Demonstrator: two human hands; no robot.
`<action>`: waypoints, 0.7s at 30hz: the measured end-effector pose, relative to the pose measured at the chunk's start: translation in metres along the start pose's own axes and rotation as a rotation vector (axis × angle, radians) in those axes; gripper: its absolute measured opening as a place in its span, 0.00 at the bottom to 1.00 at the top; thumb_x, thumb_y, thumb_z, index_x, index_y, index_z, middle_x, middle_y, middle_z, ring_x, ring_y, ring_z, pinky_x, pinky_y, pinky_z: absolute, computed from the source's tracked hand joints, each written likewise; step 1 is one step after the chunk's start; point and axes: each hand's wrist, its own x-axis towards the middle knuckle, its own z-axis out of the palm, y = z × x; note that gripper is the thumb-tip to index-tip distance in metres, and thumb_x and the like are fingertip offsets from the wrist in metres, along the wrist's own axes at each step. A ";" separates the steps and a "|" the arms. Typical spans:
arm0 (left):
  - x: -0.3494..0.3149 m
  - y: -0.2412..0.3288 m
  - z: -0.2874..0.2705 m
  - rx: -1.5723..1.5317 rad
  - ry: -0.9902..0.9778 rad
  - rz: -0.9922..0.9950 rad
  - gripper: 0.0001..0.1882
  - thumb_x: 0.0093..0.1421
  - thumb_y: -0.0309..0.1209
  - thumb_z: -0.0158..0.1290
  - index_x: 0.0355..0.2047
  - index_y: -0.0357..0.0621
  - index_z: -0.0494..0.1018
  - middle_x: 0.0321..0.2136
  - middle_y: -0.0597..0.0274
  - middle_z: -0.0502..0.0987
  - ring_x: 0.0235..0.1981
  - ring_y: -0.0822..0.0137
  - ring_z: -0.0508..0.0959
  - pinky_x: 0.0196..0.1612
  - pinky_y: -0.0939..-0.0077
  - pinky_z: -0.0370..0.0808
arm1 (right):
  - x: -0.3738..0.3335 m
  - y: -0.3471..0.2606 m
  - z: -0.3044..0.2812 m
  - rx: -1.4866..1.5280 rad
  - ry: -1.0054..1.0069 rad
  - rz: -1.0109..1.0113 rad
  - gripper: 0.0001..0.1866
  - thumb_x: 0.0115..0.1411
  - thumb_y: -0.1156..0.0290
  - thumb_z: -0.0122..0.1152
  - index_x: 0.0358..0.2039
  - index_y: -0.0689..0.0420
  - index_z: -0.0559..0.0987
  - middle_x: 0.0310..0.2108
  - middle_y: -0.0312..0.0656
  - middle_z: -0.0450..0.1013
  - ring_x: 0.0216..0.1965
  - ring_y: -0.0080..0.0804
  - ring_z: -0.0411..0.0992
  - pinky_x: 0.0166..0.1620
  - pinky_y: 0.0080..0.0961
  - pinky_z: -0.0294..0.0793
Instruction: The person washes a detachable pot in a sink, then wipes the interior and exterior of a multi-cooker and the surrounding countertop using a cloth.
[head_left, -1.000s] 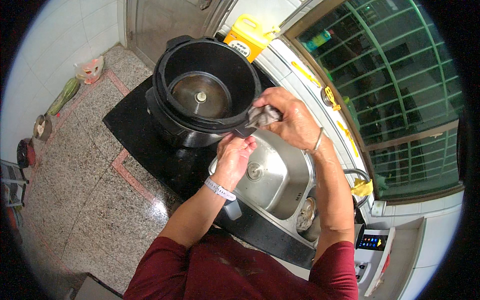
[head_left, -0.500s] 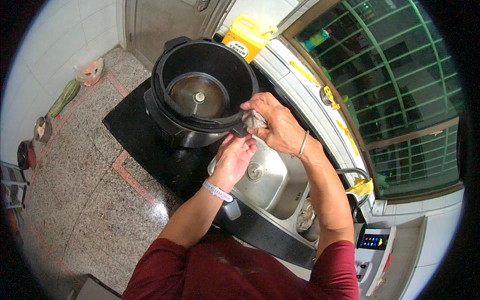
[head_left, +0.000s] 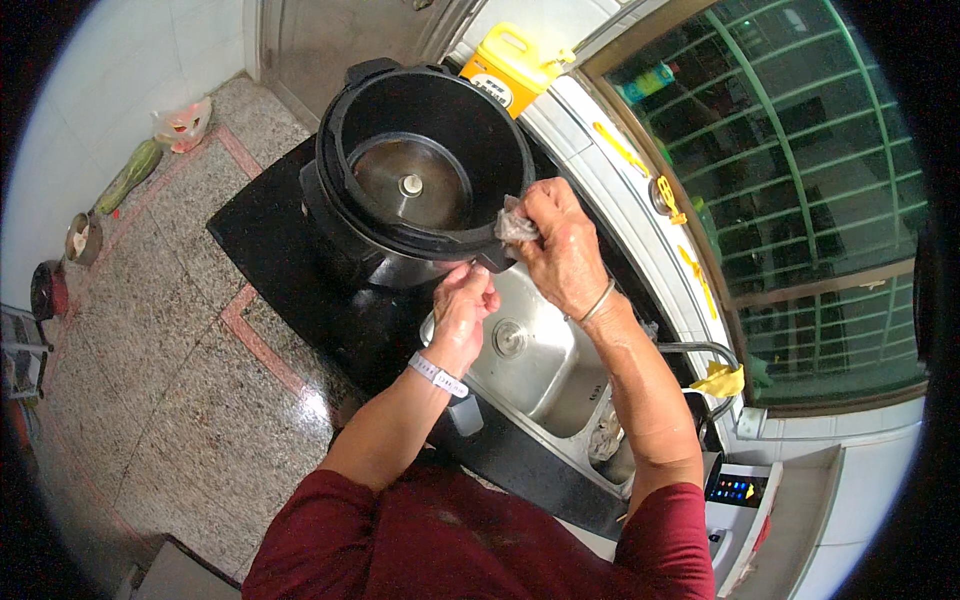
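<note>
A black electric pressure cooker body (head_left: 385, 265) stands on the dark counter with no lid on it. Inside, a brownish metal base with a round pale button (head_left: 411, 185) shows. My right hand (head_left: 568, 250) pinches a crumpled wet greyish cloth (head_left: 515, 222) against the rim's right side, just above the side handle (head_left: 494, 262). Below that handle, my left hand (head_left: 465, 312) has its fingers curled up against the handle's underside; the fingertips are partly hidden.
A steel sink (head_left: 530, 345) lies right of the cooker, with a tap (head_left: 715, 350) and yellow cloth (head_left: 720, 380) beyond. A yellow jug (head_left: 515, 70) stands behind the cooker. On the floor at left are a long green gourd (head_left: 130, 178), a plastic bag (head_left: 183, 125) and bowls.
My right hand has shifted slightly right along the rim with the cloth. My left fingers, more stretched before, are now curled at the handle. The whole view has tilted a little.
</note>
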 end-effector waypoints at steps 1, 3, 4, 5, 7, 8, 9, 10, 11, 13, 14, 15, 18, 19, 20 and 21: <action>0.000 0.001 -0.004 0.001 -0.009 0.005 0.06 0.65 0.33 0.56 0.32 0.45 0.73 0.24 0.68 0.71 0.23 0.70 0.70 0.30 0.75 0.69 | -0.003 0.003 0.003 0.026 -0.010 -0.021 0.16 0.42 0.86 0.64 0.33 0.61 0.73 0.37 0.50 0.67 0.41 0.54 0.71 0.44 0.40 0.73; -0.003 0.002 0.000 -0.083 -0.037 -0.094 0.07 0.65 0.34 0.55 0.33 0.46 0.72 0.24 0.69 0.70 0.24 0.71 0.69 0.32 0.75 0.69 | -0.002 0.010 -0.001 0.009 0.007 -0.094 0.16 0.41 0.87 0.63 0.33 0.61 0.74 0.36 0.49 0.68 0.40 0.53 0.71 0.44 0.41 0.73; -0.004 0.003 0.002 -0.125 -0.050 -0.143 0.07 0.65 0.35 0.55 0.34 0.46 0.72 0.24 0.69 0.70 0.24 0.71 0.69 0.34 0.74 0.68 | 0.003 0.015 -0.009 -0.027 0.026 -0.142 0.16 0.40 0.87 0.63 0.32 0.61 0.74 0.35 0.49 0.69 0.40 0.52 0.71 0.44 0.41 0.73; -0.011 0.004 0.013 -0.162 -0.042 -0.155 0.06 0.65 0.33 0.55 0.34 0.46 0.72 0.24 0.69 0.71 0.24 0.71 0.69 0.34 0.73 0.69 | 0.004 0.019 -0.016 -0.038 0.126 -0.085 0.14 0.41 0.86 0.63 0.31 0.62 0.75 0.34 0.49 0.70 0.39 0.50 0.72 0.43 0.39 0.73; -0.012 0.016 0.025 -0.162 -0.109 -0.098 0.05 0.65 0.32 0.55 0.34 0.46 0.72 0.24 0.68 0.71 0.25 0.71 0.70 0.34 0.74 0.69 | 0.009 0.024 -0.030 -0.018 0.239 0.006 0.12 0.41 0.86 0.65 0.29 0.64 0.75 0.32 0.49 0.71 0.36 0.48 0.72 0.42 0.35 0.73; -0.011 0.020 0.028 -0.162 -0.140 -0.067 0.04 0.64 0.31 0.55 0.34 0.46 0.72 0.24 0.68 0.71 0.25 0.71 0.70 0.34 0.74 0.69 | 0.013 0.022 -0.035 -0.031 0.298 0.013 0.12 0.41 0.86 0.65 0.29 0.65 0.74 0.32 0.49 0.71 0.35 0.47 0.72 0.41 0.34 0.73; -0.010 0.019 0.029 -0.167 -0.135 -0.030 0.04 0.63 0.30 0.55 0.33 0.47 0.72 0.24 0.68 0.71 0.24 0.71 0.70 0.34 0.74 0.69 | 0.015 0.015 -0.035 -0.032 0.309 0.028 0.12 0.41 0.85 0.66 0.28 0.65 0.74 0.30 0.49 0.71 0.34 0.47 0.72 0.40 0.34 0.73; -0.008 0.017 0.023 -0.124 -0.097 -0.028 0.04 0.63 0.30 0.56 0.32 0.47 0.72 0.23 0.68 0.71 0.24 0.71 0.70 0.33 0.74 0.69 | 0.014 0.017 -0.026 -0.020 0.312 0.012 0.12 0.41 0.85 0.66 0.28 0.65 0.74 0.31 0.49 0.71 0.34 0.48 0.72 0.40 0.34 0.73; -0.002 0.010 0.014 -0.082 -0.072 -0.039 0.04 0.63 0.30 0.56 0.32 0.47 0.72 0.23 0.68 0.71 0.24 0.71 0.71 0.32 0.74 0.69 | 0.009 0.023 -0.018 -0.024 0.320 0.004 0.12 0.41 0.85 0.66 0.28 0.65 0.74 0.31 0.49 0.71 0.34 0.48 0.72 0.40 0.34 0.73; 0.003 -0.003 -0.003 0.033 0.035 -0.061 0.07 0.63 0.31 0.55 0.29 0.46 0.71 0.24 0.67 0.72 0.22 0.72 0.70 0.30 0.75 0.68 | -0.004 0.032 0.006 -0.045 0.283 0.000 0.12 0.41 0.86 0.64 0.29 0.65 0.73 0.33 0.51 0.70 0.35 0.50 0.72 0.40 0.35 0.73; 0.002 -0.001 -0.002 0.038 0.055 -0.063 0.07 0.63 0.31 0.56 0.29 0.46 0.72 0.23 0.67 0.72 0.22 0.72 0.70 0.28 0.77 0.68 | -0.009 0.028 0.016 -0.063 0.300 0.024 0.12 0.41 0.87 0.62 0.29 0.65 0.73 0.33 0.51 0.70 0.35 0.51 0.72 0.40 0.35 0.73; 0.000 0.000 -0.001 0.042 0.073 -0.067 0.06 0.63 0.30 0.56 0.29 0.45 0.72 0.23 0.67 0.72 0.21 0.73 0.70 0.27 0.79 0.68 | -0.009 0.024 0.017 -0.039 0.294 0.051 0.12 0.41 0.86 0.62 0.29 0.65 0.73 0.33 0.51 0.70 0.35 0.50 0.72 0.40 0.35 0.73; -0.005 0.002 0.009 -0.040 0.076 -0.110 0.06 0.63 0.30 0.57 0.31 0.44 0.73 0.22 0.67 0.72 0.21 0.73 0.71 0.26 0.81 0.68 | -0.001 0.021 0.002 0.031 0.250 0.025 0.11 0.41 0.86 0.62 0.28 0.64 0.74 0.34 0.51 0.71 0.36 0.48 0.73 0.42 0.33 0.73; -0.006 0.004 0.013 -0.083 0.068 -0.129 0.06 0.63 0.30 0.57 0.31 0.44 0.73 0.22 0.67 0.72 0.21 0.73 0.71 0.26 0.81 0.68 | 0.000 0.014 -0.009 0.015 0.287 0.008 0.10 0.42 0.85 0.63 0.27 0.64 0.75 0.34 0.49 0.72 0.37 0.45 0.73 0.42 0.31 0.73; -0.007 0.010 0.019 -0.089 0.015 -0.102 0.05 0.63 0.30 0.57 0.32 0.44 0.73 0.22 0.67 0.72 0.22 0.73 0.71 0.26 0.81 0.68 | 0.001 0.012 -0.019 0.033 0.328 0.019 0.10 0.42 0.85 0.65 0.27 0.64 0.76 0.33 0.48 0.73 0.36 0.44 0.73 0.42 0.30 0.73; -0.011 0.019 0.024 -0.092 -0.025 -0.075 0.05 0.63 0.31 0.58 0.32 0.44 0.74 0.22 0.67 0.72 0.22 0.73 0.71 0.27 0.81 0.68 | 0.004 0.006 -0.028 0.003 0.354 0.025 0.09 0.43 0.85 0.65 0.27 0.64 0.76 0.33 0.48 0.73 0.36 0.44 0.73 0.42 0.30 0.73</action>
